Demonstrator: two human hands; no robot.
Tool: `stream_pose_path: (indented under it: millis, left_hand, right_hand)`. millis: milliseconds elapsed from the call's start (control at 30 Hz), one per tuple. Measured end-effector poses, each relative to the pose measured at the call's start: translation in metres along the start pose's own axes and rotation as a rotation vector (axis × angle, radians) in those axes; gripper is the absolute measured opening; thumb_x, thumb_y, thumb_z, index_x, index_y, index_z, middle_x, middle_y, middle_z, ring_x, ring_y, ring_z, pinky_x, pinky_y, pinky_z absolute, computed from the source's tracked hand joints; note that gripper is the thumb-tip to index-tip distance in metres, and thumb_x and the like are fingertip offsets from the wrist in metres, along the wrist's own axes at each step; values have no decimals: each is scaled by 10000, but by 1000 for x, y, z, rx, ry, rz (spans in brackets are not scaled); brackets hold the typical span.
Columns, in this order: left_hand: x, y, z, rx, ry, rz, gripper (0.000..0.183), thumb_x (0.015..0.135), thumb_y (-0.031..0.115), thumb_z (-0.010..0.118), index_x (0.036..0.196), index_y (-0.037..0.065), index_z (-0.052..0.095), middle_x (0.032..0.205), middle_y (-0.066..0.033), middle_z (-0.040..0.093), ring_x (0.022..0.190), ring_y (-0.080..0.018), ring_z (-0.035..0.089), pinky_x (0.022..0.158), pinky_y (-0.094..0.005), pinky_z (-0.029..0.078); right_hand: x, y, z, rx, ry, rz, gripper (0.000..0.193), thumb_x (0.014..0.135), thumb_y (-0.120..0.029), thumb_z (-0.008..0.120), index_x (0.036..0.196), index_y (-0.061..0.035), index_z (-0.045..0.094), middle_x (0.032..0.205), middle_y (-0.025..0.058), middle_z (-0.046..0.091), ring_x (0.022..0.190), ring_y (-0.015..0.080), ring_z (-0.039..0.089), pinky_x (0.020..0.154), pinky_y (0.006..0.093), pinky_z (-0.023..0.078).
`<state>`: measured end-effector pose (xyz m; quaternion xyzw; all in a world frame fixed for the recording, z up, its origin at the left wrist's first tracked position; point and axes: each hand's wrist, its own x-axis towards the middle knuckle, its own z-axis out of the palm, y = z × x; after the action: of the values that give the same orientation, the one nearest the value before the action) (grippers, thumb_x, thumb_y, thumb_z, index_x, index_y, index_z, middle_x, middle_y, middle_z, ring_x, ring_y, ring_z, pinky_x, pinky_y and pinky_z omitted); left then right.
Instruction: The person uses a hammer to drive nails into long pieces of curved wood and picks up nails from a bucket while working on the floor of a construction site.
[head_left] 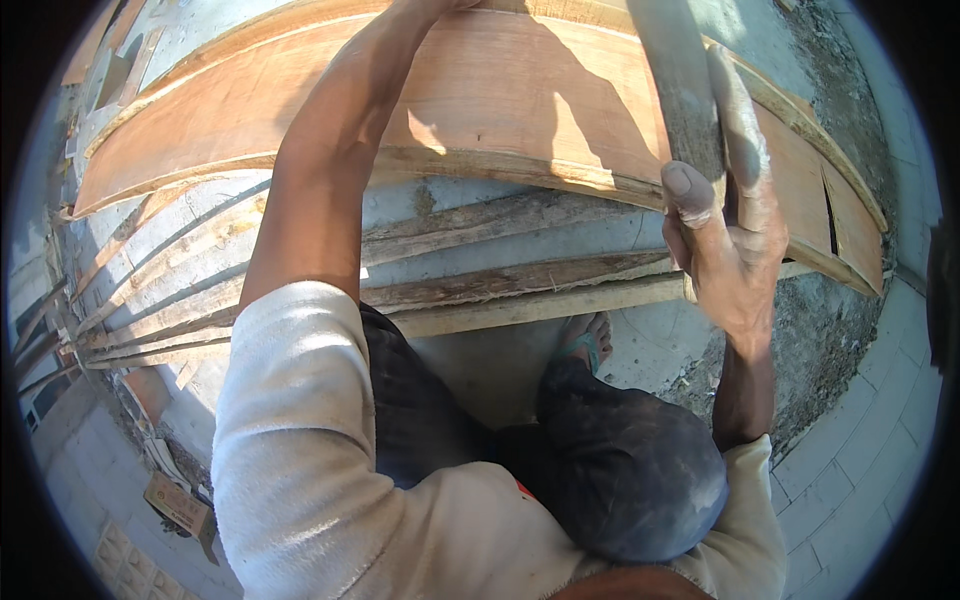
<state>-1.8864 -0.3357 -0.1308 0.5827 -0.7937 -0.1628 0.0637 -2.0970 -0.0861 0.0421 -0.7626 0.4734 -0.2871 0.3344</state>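
Observation:
My right hand [735, 235] is wrapped round the near end of a grey wooden plank [682, 85], thumb on one side and fingers along the other. The plank runs up and away past the top of the view, crossing over a long plywood panel [480, 85] edged with wooden battens. Far ahead, my left arm [335, 150] stretches over this panel. Only a sliver of my left hand [440, 5] shows at the upper edge, by the panel's far batten, so its fingers are hidden.
Several long rough timber strips [530, 275] lie on the concrete between the panel and my legs. My sandalled foot [588, 340] is beside them. A cardboard box [180, 505] sits at lower left. Block walling [850, 430] curves along the right, next to loose dirt [820, 320].

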Motion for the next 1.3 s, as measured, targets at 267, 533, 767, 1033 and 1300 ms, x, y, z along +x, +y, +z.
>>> stream_pose_path:
  millis: [267, 533, 767, 1033, 1300]
  left_hand:
    - [-5, -5, 0, 31, 25, 24, 261, 953, 236, 602, 998, 56, 786, 1018, -208, 756, 979, -391, 733, 860, -513, 584]
    - [-20, -27, 5, 70, 11, -17, 249, 941, 227, 605, 959, 53, 781, 975, -206, 754, 944, -400, 734, 839, -517, 589]
    - [17, -32, 31, 148, 3, 22, 240, 931, 220, 608, 924, 50, 778, 938, -204, 753, 913, -407, 734, 821, -521, 595]
    - [-44, 19, -22, -518, 12, 74, 773, 1066, 640, 430, 1376, -40, 630, 1398, -281, 625, 1335, -438, 578, 1143, -503, 454]
    - [-274, 44, -68, -1294, -482, -134, 1136, 955, 894, 239, 1423, -91, 555, 989, -55, 561, 914, -166, 518, 841, -312, 473]
  right_hand:
    - [-37, 62, 28, -549, -479, 222, 553, 1021, -166, 677, 1545, -121, 505, 1452, 280, 580, 1208, 413, 647, 1068, 470, 473]
    - [-20, -1, 19, 123, 66, 127, 616, 1074, -133, 568, 1643, -77, 339, 1258, 205, 661, 1038, 232, 603, 890, 397, 547]
    - [-38, 80, -5, -327, -289, -26, 677, 1054, -240, 651, 1641, -95, 348, 1245, 247, 689, 1143, 280, 705, 874, 397, 612]
    - [-42, 163, -56, -203, -247, 227, 840, 911, -276, 803, 1603, -19, 403, 861, 139, 706, 747, 268, 689, 737, 409, 588]
    - [-3, 51, -16, -860, -461, 401, 764, 807, -461, 870, 1367, 4, 637, 1265, 243, 686, 1187, 401, 667, 1016, 484, 523]
